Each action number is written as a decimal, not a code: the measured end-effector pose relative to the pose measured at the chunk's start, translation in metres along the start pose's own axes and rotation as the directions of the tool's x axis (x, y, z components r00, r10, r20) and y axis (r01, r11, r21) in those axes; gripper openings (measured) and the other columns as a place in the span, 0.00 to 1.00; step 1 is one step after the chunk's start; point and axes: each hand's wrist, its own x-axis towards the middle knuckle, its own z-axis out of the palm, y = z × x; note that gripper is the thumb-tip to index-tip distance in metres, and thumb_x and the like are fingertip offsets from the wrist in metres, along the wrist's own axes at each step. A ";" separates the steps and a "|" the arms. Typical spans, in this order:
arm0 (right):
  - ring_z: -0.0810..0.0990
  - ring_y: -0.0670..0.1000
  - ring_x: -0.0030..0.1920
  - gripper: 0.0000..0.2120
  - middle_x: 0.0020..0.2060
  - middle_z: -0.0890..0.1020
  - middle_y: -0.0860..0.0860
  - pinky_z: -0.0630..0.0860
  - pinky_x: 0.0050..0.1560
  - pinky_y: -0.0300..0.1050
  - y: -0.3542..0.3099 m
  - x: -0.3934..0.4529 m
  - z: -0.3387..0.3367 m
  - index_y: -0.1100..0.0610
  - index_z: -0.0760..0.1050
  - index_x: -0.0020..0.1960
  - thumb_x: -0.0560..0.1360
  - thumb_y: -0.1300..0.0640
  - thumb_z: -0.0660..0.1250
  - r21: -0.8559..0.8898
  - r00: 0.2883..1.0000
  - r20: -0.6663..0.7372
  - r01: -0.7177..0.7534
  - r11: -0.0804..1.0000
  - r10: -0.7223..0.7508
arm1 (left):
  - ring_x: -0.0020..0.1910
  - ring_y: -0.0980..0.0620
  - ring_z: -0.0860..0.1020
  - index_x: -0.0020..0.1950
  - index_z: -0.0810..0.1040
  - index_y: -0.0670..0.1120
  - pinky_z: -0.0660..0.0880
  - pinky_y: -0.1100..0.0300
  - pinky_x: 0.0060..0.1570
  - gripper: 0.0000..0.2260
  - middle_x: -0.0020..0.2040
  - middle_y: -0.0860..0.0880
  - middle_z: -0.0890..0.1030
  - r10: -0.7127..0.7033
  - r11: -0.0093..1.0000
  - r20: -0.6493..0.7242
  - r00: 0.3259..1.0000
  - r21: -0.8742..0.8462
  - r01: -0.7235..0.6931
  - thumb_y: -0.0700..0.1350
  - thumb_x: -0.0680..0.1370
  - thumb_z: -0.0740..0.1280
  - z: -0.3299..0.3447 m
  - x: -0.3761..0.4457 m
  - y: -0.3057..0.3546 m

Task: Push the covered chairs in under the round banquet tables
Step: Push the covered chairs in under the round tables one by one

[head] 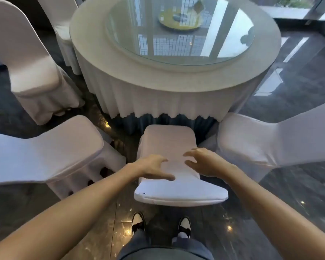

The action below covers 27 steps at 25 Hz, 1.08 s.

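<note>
the round bench [105, 59] stands ahead under a pleated white cloth with a darker skirt below, and a glass turntable [178, 30] on its top carries a yellow plate [180, 19]. one covered chair [169, 166] stands at the near edge of the bench, its seat front just short of the skirt and its back toward the person, so its long axis runs straight from the person to the bench. close on either side stand a left chair [51, 152] and a right chair [266, 139], both angled in toward the bench and flanking the gap; two more, a far-left chair [24, 59] and a rear chair [64, 25], stand round the left edge. the left hand [152, 167] and right hand [206, 162] are over the upper part of the chair back, fingers spread apart and bent, not closed round the fabric; whether they press on it cannot be told. two shoes [138, 222] stand on the dark glossy floor [289, 184] behind the chair.
</note>
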 end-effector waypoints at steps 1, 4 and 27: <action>0.75 0.51 0.64 0.18 0.66 0.77 0.48 0.72 0.65 0.46 0.003 -0.005 0.010 0.51 0.73 0.69 0.81 0.48 0.62 0.009 0.999 0.044 -0.017 1.000 0.017 | 0.73 0.48 0.66 0.77 0.62 0.53 0.66 0.48 0.70 0.43 0.76 0.52 0.65 -0.011 1.000 0.045 0.999 -0.028 0.013 0.72 0.68 0.67 0.010 -0.001 0.000; 0.74 0.50 0.66 0.21 0.68 0.75 0.47 0.70 0.67 0.47 0.011 -0.023 0.038 0.50 0.71 0.70 0.79 0.45 0.63 0.079 0.975 0.217 -0.073 0.994 0.054 | 0.74 0.49 0.64 0.78 0.59 0.53 0.63 0.48 0.72 0.46 0.78 0.53 0.62 0.006 0.999 0.189 0.982 -0.045 0.003 0.73 0.67 0.69 0.037 -0.005 -0.005; 0.78 0.55 0.46 0.14 0.45 0.79 0.49 0.70 0.40 0.47 0.039 -0.040 0.121 0.52 0.72 0.51 0.66 0.60 0.64 -0.099 0.989 0.144 0.009 0.995 0.006 | 0.60 0.54 0.77 0.70 0.72 0.59 0.72 0.58 0.53 0.24 0.61 0.58 0.80 0.082 0.979 -0.211 0.974 0.201 -0.039 0.43 0.75 0.64 0.119 -0.003 -0.026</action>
